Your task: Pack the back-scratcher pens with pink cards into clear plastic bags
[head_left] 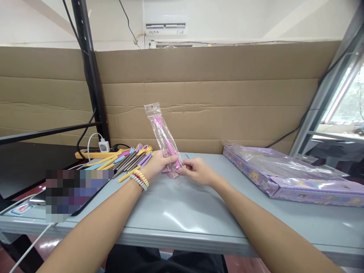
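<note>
A clear plastic sleeve [159, 127] with a pink-handled tool inside stands tilted up off the grey table [182, 212]. My left hand [159, 163] grips its lower part, fingers wrapped round it. My right hand [196, 170] pinches the bottom end of the same sleeve from the right. Coil bands sit on my left wrist [139, 179]. Just left of my left hand lies a pile of several similar tools [127, 159] with yellow, blue, pink and purple handles and metal stems.
A flat purple box wrapped in plastic [287, 172] lies at the right of the table. A yellow power strip with a white plug [101, 151] sits at the back left. A cardboard wall [204, 98] backs the table. A black upright post [88, 68] stands left.
</note>
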`<state>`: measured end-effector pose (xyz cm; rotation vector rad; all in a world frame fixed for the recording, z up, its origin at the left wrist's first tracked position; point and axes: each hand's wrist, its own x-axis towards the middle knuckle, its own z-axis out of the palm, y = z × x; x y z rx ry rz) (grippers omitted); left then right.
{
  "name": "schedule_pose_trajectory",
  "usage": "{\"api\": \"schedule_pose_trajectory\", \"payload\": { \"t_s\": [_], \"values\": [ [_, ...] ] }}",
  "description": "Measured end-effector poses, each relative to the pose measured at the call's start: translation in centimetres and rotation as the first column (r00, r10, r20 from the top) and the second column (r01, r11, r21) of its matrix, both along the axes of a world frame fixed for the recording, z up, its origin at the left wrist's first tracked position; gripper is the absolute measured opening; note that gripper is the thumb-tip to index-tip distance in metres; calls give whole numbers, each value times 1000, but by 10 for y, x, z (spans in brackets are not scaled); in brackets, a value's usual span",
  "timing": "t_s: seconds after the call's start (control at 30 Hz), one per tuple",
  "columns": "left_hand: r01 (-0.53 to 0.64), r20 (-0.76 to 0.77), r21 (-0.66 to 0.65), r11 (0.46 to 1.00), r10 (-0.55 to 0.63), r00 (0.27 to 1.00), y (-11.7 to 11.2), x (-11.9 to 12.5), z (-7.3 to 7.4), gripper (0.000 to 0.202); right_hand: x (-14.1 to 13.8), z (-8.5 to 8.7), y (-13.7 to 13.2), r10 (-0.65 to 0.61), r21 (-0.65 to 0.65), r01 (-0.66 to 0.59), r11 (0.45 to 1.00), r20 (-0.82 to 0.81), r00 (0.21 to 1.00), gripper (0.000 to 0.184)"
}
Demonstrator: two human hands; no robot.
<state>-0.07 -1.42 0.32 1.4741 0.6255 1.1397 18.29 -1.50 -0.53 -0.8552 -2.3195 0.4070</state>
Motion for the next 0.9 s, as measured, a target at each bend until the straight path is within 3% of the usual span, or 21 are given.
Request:
{"api": "schedule_pose_trajectory", "payload": {
  "t_s": [0.33,0.9],
  "values": [
    [-28,-102,37,999,32,994,0,-2,3,33,-1,3,-4,32,-104,-28,994,38,999,38],
    [-35,-216,118,992,61,974,-2,-2,3,31,1,2,-1,-10,-53,16,998,105,994,22]
  ]
}}
